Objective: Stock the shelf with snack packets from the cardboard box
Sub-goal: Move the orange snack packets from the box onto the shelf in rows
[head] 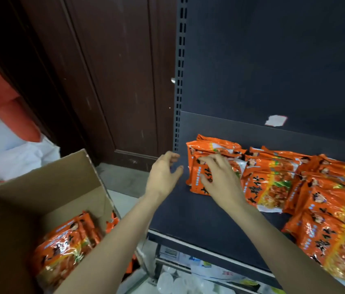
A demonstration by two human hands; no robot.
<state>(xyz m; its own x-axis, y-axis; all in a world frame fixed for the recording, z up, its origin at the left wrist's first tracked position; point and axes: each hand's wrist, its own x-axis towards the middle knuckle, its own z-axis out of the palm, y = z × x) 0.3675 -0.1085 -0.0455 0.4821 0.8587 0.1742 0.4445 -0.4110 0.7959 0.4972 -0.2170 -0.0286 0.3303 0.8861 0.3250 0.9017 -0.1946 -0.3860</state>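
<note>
Resting on the leftmost stack of glossy orange foil snack packets [204, 164], the right hand [220, 177] lies with fingers spread and lightly bent over the top packet, touching it rather than clearly gripping it. That stack sits on the dark grey metal shelf [188, 209], near its back panel. Just left of the stack the left hand [163, 175] hovers above the bare shelf surface, fingers loosely curled and holding nothing. To the right of the right hand, further orange packets [324, 200] lie in overlapping rows towards the shelf's front edge; each carries large black Chinese characters down its face, a cartoon face near the top and a picture of food. Below and left of the left hand stands the open brown cardboard box [40, 187], with more of the same packets [65, 245] heaped inside. Behind the box rises a dark brown wooden door [108, 81]. A torn white sticker [275, 120] clings to the shelf's back panel, above the right hand.
</note>
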